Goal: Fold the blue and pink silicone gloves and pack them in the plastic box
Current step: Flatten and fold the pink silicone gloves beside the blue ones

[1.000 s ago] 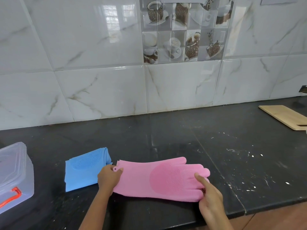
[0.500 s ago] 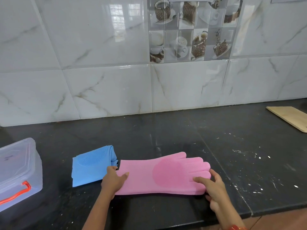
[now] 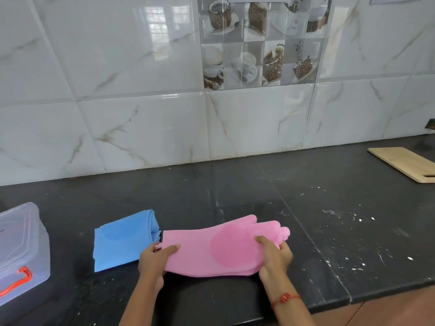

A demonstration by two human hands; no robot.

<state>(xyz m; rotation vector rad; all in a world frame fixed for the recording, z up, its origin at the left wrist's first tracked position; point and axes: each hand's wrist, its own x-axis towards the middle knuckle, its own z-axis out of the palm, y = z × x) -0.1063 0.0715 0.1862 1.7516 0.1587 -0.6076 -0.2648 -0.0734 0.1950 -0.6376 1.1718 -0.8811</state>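
Pink glove of soft silicone lies stretched across the lower middle of the frame on a black stone counter, cuff toward the left, fingers toward the right. Its palm carries a round patch of fine, darker pink bristles, and the rest of its skin looks matte and smooth. The left hand grips the cuff end, thumb on top and fingers curled beneath the edge. The right hand pinches the finger end, thumb lying over the glove's fingers and lifting them slightly off the stone, so that the tips bunch up at the far right.

Just left of the cuff, touching or nearly touching it, sits the blue glove, already folded into a flat, roughly square pad with the same ridged bristle patch showing on top. At the lower left edge stands the plastic box, translucent, rounded at the corners, lid on, with a red clip on its front. A red thread bracelet circles the right wrist. A pale wooden board lies at the right edge. Glossy marble-look tiles cover the wall behind.
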